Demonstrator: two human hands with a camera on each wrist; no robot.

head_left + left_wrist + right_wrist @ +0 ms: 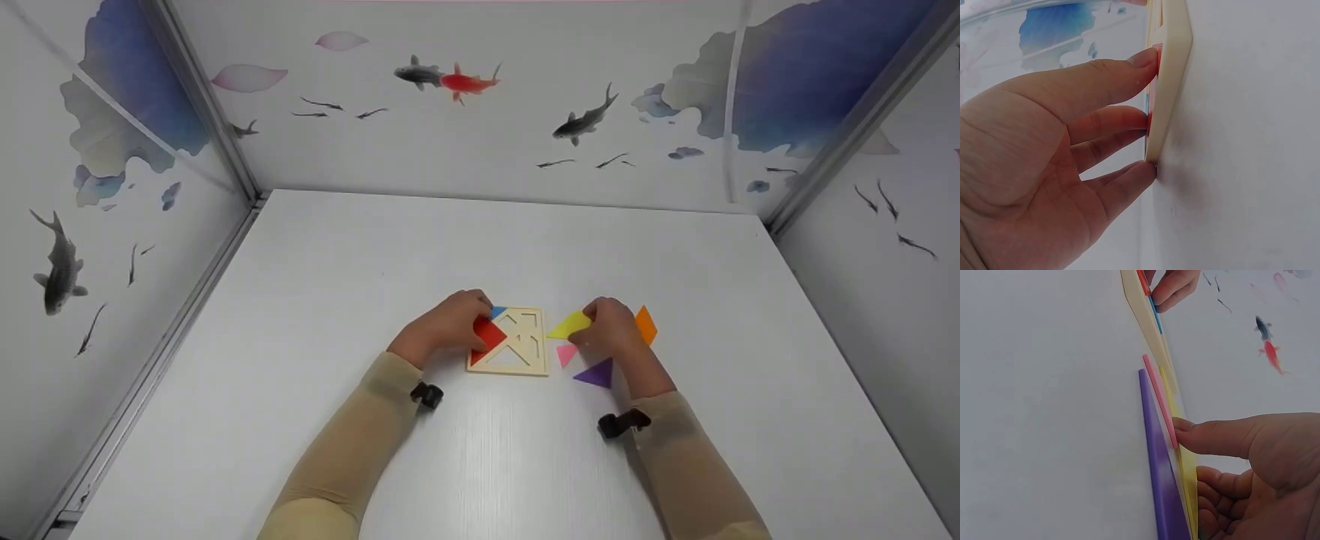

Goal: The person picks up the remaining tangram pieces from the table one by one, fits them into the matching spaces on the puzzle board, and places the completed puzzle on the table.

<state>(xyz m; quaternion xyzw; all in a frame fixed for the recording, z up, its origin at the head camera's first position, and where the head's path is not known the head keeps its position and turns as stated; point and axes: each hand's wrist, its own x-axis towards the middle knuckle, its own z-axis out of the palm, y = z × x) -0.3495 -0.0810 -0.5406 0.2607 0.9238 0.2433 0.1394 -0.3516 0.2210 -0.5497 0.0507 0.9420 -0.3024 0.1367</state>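
Observation:
In the head view a light wooden tangram board [529, 369] lies on the table, with a red piece [489, 335] and a blue piece [498, 310] in its left part. My left hand [448, 322] reaches over the board's left edge. Its thumb and fairly straight fingers touch the red piece and the board's rim [1171, 95]. To the board's right, my right hand [613, 326] pinches a yellow tangram piece [569, 325], whose right end the hand covers. A pink triangle [567, 354] and a purple triangle [597, 373] lie close below that hand.
An orange piece [646, 325] lies just right of my right hand. The white table [480, 450] is enclosed on the left, back and right by white panels [480, 150] printed with fish.

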